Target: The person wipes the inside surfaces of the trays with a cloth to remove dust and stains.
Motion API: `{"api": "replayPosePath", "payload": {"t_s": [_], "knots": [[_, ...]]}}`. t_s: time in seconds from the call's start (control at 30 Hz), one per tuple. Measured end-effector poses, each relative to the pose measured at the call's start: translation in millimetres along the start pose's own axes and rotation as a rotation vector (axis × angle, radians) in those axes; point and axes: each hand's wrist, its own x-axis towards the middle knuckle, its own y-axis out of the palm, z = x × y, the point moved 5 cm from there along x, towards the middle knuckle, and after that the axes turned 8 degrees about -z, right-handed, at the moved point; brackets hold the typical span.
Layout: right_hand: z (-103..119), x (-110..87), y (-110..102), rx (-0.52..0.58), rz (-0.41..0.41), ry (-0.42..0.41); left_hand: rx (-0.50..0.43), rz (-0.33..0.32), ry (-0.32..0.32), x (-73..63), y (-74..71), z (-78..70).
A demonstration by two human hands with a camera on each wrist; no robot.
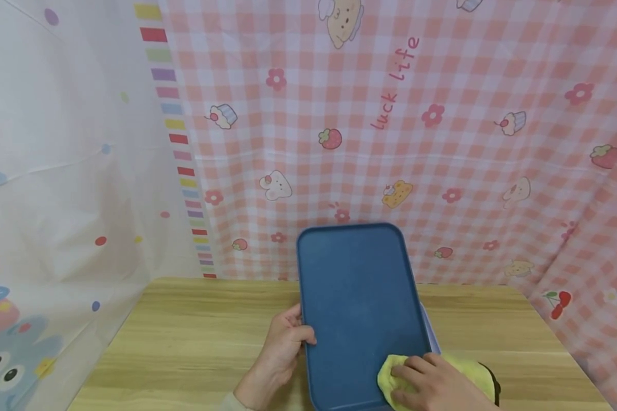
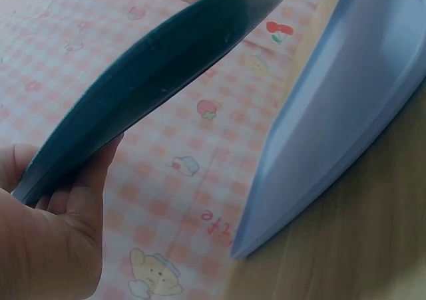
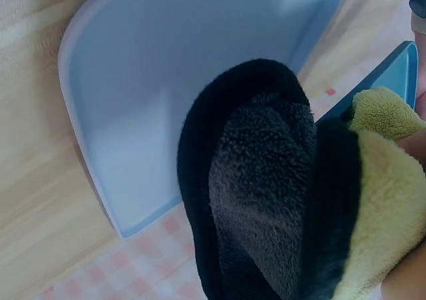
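A dark blue rectangular tray (image 1: 360, 285) is held up at a tilt over the table, its inner face toward the head camera. My left hand (image 1: 281, 351) grips its left edge, thumb over the rim and fingers behind. At the lower right corner, my right hand (image 1: 437, 381) holds a yellow cloth (image 1: 391, 374) against the tray's face. The cloth's dark grey side and black border (image 3: 259, 180) hang loose in the right wrist view. Behind the blue tray, mostly hidden from the head view, a pale lavender-blue tray (image 3: 146, 94) lies on the table.
The wood-grain table (image 1: 211, 331) spreads under both hands. A pink checked curtain (image 1: 308, 171) hangs along its back and right side, and a white printed curtain (image 1: 82, 171) hangs at the left.
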Motion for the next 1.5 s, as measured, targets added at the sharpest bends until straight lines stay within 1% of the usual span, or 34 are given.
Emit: {"api": "replayPosePath", "payload": {"t_s": [0.23, 0.33, 0.47, 0.7, 0.9, 1.03, 1.17, 1.27, 1.37, 1.5], "knots": [[1, -4.8, 1, 0.021, 0.034, 0.013, 0.01, -0.005, 0.004, 0.1, 0.8, 0.9], [-1, -7.5, 0, 0.023, 0.036, 0.006, 0.012, -0.007, 0.002, 0.0, 1.3, 0.9], [-4, -11.4, -4, -0.006, 0.027, -0.001, 0.013, -0.008, 0.001, -0.3, 2.2, 0.2], [-11, -18.1, -12, -0.057, 0.059, 0.022, 0.015, -0.028, 0.01, -0.9, 1.1, -1.5], [-14, -19.9, -18, -0.083, 0.018, 0.024, 0.016, -0.039, 0.005, -1.8, -0.5, -2.4], [-16, -20.6, -23, -0.099, -0.023, 0.026, 0.033, -0.06, -0.008, -2.4, -6.4, -4.8], [-23, -22.2, -32, -0.095, -0.043, 0.059, 0.047, -0.067, -0.01, -3.0, -15.7, -11.7], [-32, -24.3, -39, -0.121, -0.058, 0.101, 0.051, -0.062, -0.012, -4.4, -24.1, -19.2], [-43, -29.3, -48, -0.165, -0.054, 0.177, 0.056, -0.066, -0.019, -5.8, -33.8, -26.1], [-57, -40.3, -58, -0.212, -0.014, 0.294, 0.07, -0.082, -0.031, -6.6, -48.3, -31.6]]}}
